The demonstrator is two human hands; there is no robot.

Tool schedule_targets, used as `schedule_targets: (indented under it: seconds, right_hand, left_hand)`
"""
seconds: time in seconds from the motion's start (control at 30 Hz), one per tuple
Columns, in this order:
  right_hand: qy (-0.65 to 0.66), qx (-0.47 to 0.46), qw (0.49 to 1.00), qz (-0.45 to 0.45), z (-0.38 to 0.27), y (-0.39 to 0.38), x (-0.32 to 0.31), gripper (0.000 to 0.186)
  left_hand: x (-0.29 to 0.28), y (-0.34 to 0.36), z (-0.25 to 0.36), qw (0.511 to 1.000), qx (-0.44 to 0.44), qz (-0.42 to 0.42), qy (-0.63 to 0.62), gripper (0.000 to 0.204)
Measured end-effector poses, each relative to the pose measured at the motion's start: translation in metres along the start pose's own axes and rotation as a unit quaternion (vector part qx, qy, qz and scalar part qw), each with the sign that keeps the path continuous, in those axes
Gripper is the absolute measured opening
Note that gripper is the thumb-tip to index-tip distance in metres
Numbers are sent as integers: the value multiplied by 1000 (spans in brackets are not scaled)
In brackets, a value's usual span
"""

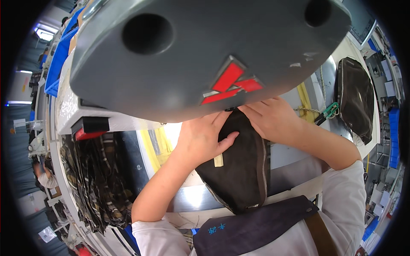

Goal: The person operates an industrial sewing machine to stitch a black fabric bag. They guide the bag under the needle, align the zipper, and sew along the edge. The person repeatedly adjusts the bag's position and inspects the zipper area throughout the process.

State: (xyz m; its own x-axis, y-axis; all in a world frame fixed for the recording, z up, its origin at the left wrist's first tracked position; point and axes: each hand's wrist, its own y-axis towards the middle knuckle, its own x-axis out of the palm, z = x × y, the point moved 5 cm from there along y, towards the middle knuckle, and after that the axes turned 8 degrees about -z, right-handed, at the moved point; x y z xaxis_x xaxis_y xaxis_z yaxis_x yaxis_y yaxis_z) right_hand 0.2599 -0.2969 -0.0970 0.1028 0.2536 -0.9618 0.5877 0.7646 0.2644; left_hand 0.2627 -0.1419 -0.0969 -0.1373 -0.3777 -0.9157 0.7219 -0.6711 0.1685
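Black pouches (243, 179) (356, 96) x2, 1 w/ 2 hands (198, 138) (275, 121) on.

Sewing workshop: machine head (179, 81), piled cloth (96, 179), blue bins (58, 64).

Bright, whitish light fills the scene, with glare on the metal bench (194, 198) and a washed-out patch under the grey machine head (179, 81), which looks soft up close. The dark pouch (243, 170) shows little detail. Fisheye distortion bends the small, indistinct surroundings toward black corners.
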Motion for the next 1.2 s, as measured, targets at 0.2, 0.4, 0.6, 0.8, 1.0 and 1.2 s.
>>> schedule_targets:
  seconds: [0.2, 0.4, 0.6, 0.8, 1.0, 1.2]
  right_hand:
    - [-32, -22, 999, -23, 0, 0, 0, 39]
    - [-43, -32, 998, -34, -1, 1, 0, 40]
    - [-29, -32, 998, -40, -1, 1, -2, 40]
    - [-46, -48, 997, -39, -2, 1, -3, 40]
    - [-47, -47, 997, -39, -2, 2, -3, 40]
    - [-32, -44, 998, -27, 0, 1, -4, 39]
  left_hand:
    - [1, 0, -1, 1000, 12, 9, 16, 53]
    - [0, -1, -2, 1000, 11, 23, 16, 54]
    - [1, -5, -5, 1000, 6, 24, -1, 55]
    - [-2, -4, -4, 1000, 4, 14, 11, 55]
    - [-3, -3, -4, 1000, 13, 12, 25, 56]
    - [-3, -3, -4, 1000, 8, 5, 20, 57]
